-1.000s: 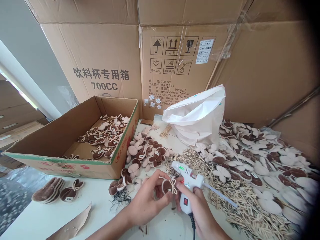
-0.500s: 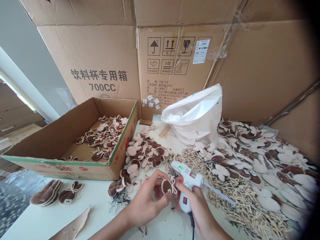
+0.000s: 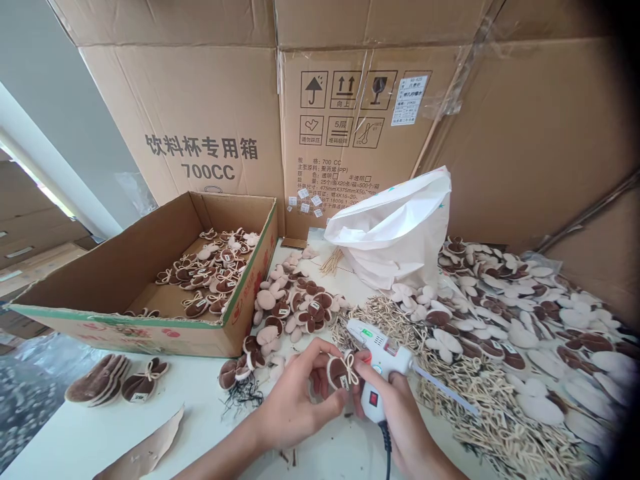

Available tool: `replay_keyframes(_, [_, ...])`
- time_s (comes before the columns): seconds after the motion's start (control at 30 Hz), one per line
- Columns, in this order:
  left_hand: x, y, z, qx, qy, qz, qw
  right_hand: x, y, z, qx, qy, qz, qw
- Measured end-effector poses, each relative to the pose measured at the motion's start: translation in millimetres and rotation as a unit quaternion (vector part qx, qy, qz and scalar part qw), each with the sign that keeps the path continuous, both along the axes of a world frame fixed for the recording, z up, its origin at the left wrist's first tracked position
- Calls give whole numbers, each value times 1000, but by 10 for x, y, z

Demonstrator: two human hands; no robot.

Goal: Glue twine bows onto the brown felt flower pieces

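Note:
My left hand (image 3: 295, 400) pinches a small brown plush bow piece (image 3: 339, 371) with a cream string bow and a tiny white tag on it. My right hand (image 3: 400, 427) grips a white hot glue gun (image 3: 381, 360) by its handle, and its forefinger presses on the string bow. The gun's nozzle points left, above the piece, and a clear glue stick juts out of its back to the right. Both hands hover low over the white table (image 3: 200, 427) near its front edge.
An open cardboard box (image 3: 125, 280) at the left holds finished bow pieces. More brown and pink pieces (image 3: 295, 307) lie beside it. A white plastic bag (image 3: 395, 233), a heap of string bows (image 3: 480, 407) and plush pieces (image 3: 525, 300) fill the right. Tall cartons (image 3: 210, 120) stand behind.
The hands have stayed together on the piece, with it turned slightly so its tag shows. The view has shifted a little.

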State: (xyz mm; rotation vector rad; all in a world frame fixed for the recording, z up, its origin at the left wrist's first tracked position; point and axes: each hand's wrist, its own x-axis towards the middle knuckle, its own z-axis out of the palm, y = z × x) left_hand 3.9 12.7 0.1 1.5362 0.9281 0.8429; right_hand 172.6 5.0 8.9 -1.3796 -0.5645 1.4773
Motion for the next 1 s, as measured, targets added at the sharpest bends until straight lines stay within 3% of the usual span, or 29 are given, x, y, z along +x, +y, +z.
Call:
replay_keyframes(0.17, [11,11,-26,0,17,19,1000,8,2,-29,15,-7,6,1000])
replay_keyframes(0.33, [0,20,-32,-33,-36,-2,999,39,22,-97,21,-6,28,999])
replay_keyframes(0.67, [-15,33,-68,-68,-68,20,995,77,34,-163,42,28,74,996])
replay_keyframes(1.0, [-18,36,-18,-43,-51,36,997,81,33,-166,31,21,64,997])
